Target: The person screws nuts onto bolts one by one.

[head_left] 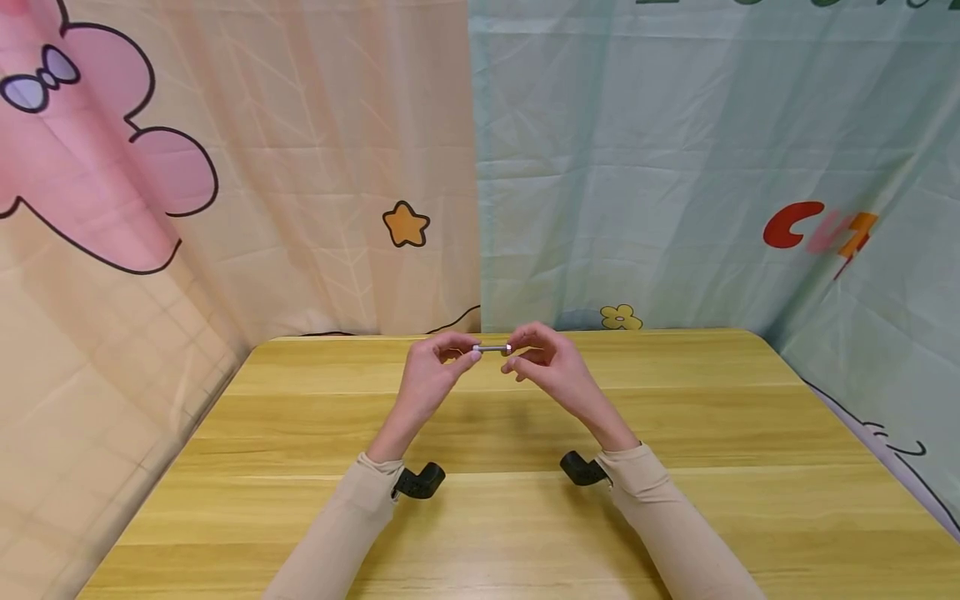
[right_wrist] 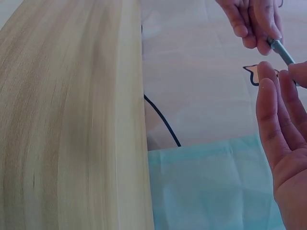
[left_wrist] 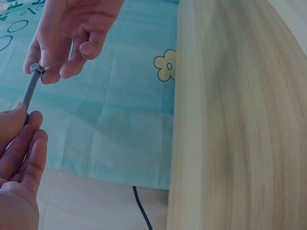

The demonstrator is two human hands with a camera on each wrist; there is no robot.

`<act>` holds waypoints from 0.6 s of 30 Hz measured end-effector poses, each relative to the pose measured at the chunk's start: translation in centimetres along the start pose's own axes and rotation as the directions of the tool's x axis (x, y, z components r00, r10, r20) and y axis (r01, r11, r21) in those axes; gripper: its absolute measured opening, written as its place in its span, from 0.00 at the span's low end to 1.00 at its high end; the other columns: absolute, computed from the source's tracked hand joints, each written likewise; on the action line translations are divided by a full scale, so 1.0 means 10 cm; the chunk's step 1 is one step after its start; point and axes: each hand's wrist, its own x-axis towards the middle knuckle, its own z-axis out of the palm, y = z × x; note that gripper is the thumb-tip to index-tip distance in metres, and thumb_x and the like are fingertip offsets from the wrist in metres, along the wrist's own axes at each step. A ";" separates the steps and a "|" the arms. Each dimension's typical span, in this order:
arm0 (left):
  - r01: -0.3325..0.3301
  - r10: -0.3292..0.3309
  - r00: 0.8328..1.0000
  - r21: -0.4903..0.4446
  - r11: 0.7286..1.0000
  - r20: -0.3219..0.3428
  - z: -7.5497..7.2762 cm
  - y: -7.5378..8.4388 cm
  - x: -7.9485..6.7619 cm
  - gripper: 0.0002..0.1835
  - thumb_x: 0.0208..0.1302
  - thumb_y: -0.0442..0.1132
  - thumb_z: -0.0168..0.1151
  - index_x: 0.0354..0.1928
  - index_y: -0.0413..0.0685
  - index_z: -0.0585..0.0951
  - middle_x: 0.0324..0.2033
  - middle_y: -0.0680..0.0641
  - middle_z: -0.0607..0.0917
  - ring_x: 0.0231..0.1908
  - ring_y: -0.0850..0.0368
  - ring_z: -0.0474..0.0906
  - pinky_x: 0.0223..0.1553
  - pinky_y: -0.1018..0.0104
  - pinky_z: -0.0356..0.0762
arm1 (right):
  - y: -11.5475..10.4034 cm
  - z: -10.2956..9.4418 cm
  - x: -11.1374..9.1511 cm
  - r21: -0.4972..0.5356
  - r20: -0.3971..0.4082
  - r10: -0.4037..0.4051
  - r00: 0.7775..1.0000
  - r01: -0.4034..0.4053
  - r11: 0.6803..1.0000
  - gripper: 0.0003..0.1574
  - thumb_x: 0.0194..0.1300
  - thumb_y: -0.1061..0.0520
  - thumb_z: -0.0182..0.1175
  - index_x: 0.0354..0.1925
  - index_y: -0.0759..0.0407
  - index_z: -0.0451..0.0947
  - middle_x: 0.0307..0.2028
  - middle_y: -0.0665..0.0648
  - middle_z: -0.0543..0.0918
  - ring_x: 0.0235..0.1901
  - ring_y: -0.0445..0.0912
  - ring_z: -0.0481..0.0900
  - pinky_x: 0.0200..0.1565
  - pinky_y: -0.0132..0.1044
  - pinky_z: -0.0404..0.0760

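A slim metal bolt [head_left: 492, 348] is held level in the air between both hands, above the far part of the table. The thumb and fingers of my left hand [head_left: 429, 371] pinch its left end, which they largely cover. At the opposite end sits a small shiny nut [left_wrist: 37, 68], pinched by the thumb and index finger of my right hand [head_left: 555, 367]. The threaded shank [left_wrist: 30, 91] shows bare between the hands in the left wrist view. In the right wrist view the right thumb hides the nut end, while the bolt [right_wrist: 283, 51] slants up toward the left fingertips.
Below the hands lies a wooden table [head_left: 480, 517]. Printed curtains [head_left: 337, 167] hang behind it and at both sides. A black device [head_left: 422, 481] is strapped at the left wrist, another black device [head_left: 582, 468] at the right. A dark cable [left_wrist: 141, 208] shows beyond the table edge.
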 end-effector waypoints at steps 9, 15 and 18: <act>0.002 -0.002 1.000 0.013 1.000 0.025 -0.01 0.32 -0.07 0.07 0.62 0.26 0.65 0.41 0.29 0.84 0.36 0.36 0.85 0.40 0.44 0.80 0.50 0.51 0.76 | 0.05 -0.02 0.01 0.002 -0.030 0.044 0.999 -0.044 0.999 0.15 0.67 0.59 0.64 0.50 0.63 0.78 0.37 0.62 0.86 0.37 0.58 0.85 0.37 0.42 0.82; -0.014 0.013 0.999 0.008 1.000 0.041 0.00 0.43 -0.11 0.07 0.62 0.26 0.65 0.41 0.29 0.84 0.37 0.37 0.85 0.41 0.45 0.80 0.51 0.50 0.76 | 0.06 -0.03 0.01 -0.024 -0.056 0.088 0.995 -0.090 0.996 0.11 0.70 0.55 0.61 0.43 0.62 0.82 0.31 0.61 0.86 0.35 0.61 0.83 0.36 0.46 0.82; -0.015 0.015 0.999 0.003 1.000 0.050 0.01 0.42 -0.12 0.07 0.62 0.26 0.66 0.41 0.29 0.84 0.37 0.38 0.84 0.41 0.45 0.80 0.52 0.50 0.76 | -0.01 -0.02 0.01 -0.029 -0.052 0.095 0.994 -0.097 0.995 0.13 0.73 0.55 0.58 0.39 0.63 0.83 0.30 0.64 0.85 0.34 0.62 0.82 0.37 0.49 0.82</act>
